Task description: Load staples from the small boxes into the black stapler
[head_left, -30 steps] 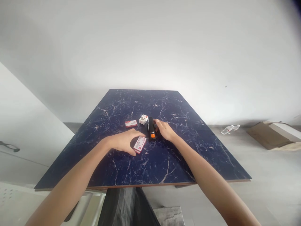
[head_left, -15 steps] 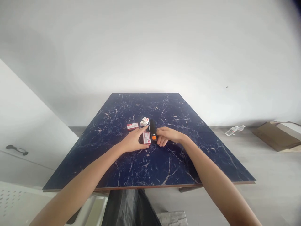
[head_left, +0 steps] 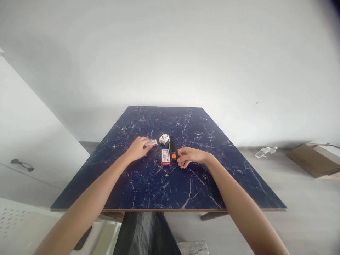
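My left hand [head_left: 138, 147] closes its fingers and thumb around the left end of a small red-and-white box [head_left: 152, 142], covering part of it. My right hand [head_left: 190, 157] has curled fingers against the right side of what looks like a black stapler [head_left: 173, 147] with an orange patch near its front end. Just left of the stapler lies a second red-and-white box [head_left: 165, 157]. Behind that, a white box [head_left: 164, 138] with a dark picture on top sits close to the stapler's far end.
All of this stands on a dark blue marbled table [head_left: 164, 191]. A white cabinet [head_left: 32, 141] is at the left, a pale wall behind. On the floor at right lie a clear plastic bottle [head_left: 265, 152] and an open cardboard box [head_left: 313, 161].
My left hand has left the near red-and-white box and moved left onto the other one. My right hand stays by the stapler. The view has shifted slightly.
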